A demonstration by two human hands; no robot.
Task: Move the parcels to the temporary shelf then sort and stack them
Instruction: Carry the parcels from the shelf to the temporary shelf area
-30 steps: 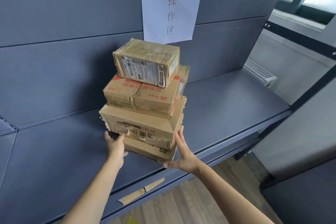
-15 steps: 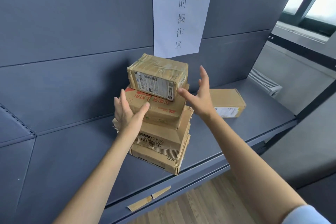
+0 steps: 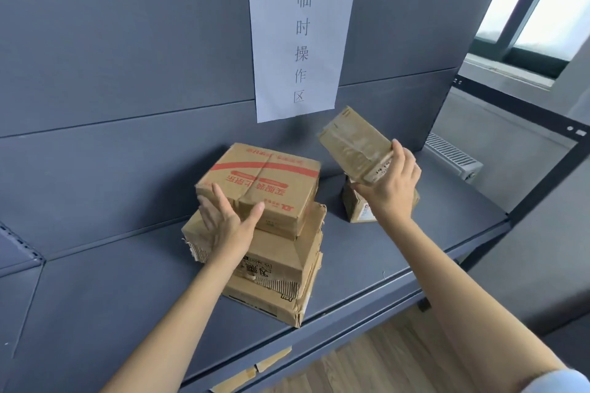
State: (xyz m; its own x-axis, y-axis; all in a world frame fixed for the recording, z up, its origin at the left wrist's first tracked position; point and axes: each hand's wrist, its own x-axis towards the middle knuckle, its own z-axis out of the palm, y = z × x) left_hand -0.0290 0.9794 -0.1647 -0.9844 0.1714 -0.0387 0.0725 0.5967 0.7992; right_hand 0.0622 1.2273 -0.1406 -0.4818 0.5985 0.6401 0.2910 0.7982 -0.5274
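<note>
small parcel (image 3: pixel 352 145) now off the stack, lifted to the right

the stack (image 3: pixel 271 242) stays on the grey shelf (image 3: pixel 399 249); left hand (image 3: pixel 223 220) lies spread against its red-printed box (image 3: pixel 261 182), right hand (image 3: pixel 391 183) grips the taped parcel above another box (image 3: pixel 357 212). paper sign (image 3: pixel 300 38) reads 临时操作区.

We see a white paper sign (image 3: pixel 301 38) with a column of printed characters taped to the grey back panel (image 3: pixel 127 41). At right stand a window (image 3: pixel 539 6) and a radiator (image 3: pixel 453 155). Below lie wood flooring (image 3: pixel 376 360) and tape strips (image 3: pixel 255 368) stuck to the front edge.
</note>
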